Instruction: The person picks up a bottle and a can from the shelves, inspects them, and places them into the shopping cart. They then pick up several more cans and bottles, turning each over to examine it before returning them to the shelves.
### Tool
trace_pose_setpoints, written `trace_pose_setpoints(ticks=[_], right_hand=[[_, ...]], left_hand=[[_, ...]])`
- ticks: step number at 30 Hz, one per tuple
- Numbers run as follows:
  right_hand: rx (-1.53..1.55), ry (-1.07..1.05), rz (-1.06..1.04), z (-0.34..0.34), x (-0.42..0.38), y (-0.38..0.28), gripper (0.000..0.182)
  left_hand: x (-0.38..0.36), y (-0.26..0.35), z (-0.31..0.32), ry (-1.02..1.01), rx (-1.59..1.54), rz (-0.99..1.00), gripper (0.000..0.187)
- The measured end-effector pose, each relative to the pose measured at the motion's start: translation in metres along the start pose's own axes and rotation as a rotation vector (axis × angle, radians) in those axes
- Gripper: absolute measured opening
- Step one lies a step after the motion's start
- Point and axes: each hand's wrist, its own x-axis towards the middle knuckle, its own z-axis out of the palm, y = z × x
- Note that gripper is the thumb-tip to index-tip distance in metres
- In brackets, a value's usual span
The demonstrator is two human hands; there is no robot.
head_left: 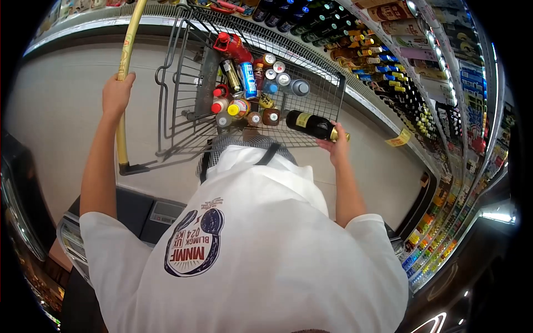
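My left hand (117,91) is wrapped round the yellow handle (129,45) of a metal shopping cart (176,89). My right hand (337,143) grips a dark glass bottle (312,124) by its gold-foiled neck. The bottle lies nearly level, its base overlapping the cart's near right side in this view. Inside the basket stand and lie several drinks: a large red bottle (233,48), a blue-and-white can (247,80), a black-and-gold can (231,76), a yellow-capped bottle (239,107), and a clear bottle with a grey cap (300,87).
Shelves along the far and right sides hold rows of bottles (322,25) and packs of cans (471,83). A yellow price tag (398,138) sticks out from the shelf edge. Behind my left arm is a dark counter (133,206) with a small panel. Pale tiled floor (61,105) surrounds the cart.
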Motion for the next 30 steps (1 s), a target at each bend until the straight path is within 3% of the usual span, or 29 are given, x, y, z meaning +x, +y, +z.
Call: trace_pose_setpoints(ticks=[12, 14, 19, 22, 24, 26, 28, 30], right_hand=[[0.422, -0.197, -0.154, -0.001, -0.103, -0.028, 0.047], [0.449, -0.213, -0.168, 0.000, -0.118, -0.026, 0.049], [0.395, -0.051, -0.185, -0.003, -0.161, -0.030, 0.046], [0.474, 0.006, -0.150, -0.015, -0.181, -0.020, 0.044], [0.577, 0.032, -0.128, -0.026, -0.189, -0.009, 0.042], [0.686, 0.043, -0.108, -0.034, -0.202, 0.001, 0.040], [0.776, 0.018, -0.107, -0.044, -0.212, 0.011, 0.040], [0.848, -0.008, -0.080, -0.051, -0.227, 0.013, 0.039]], left_hand=[[-0.004, -0.004, -0.002, -0.158, -0.254, 0.050, 0.039], [-0.009, 0.000, -0.006, -0.170, -0.226, 0.078, 0.046], [-0.015, -0.013, 0.001, 0.166, -0.184, 0.268, 0.072], [-0.031, -0.004, -0.004, 0.482, 0.117, 0.495, 0.076], [-0.072, 0.023, -0.013, 0.575, 0.159, 0.693, 0.074], [-0.106, 0.037, 0.001, 0.318, -0.213, 0.720, 0.069], [-0.149, 0.054, 0.029, -0.221, -0.616, 0.530, 0.066], [-0.203, 0.082, 0.057, -0.603, -0.663, 0.522, 0.068]])
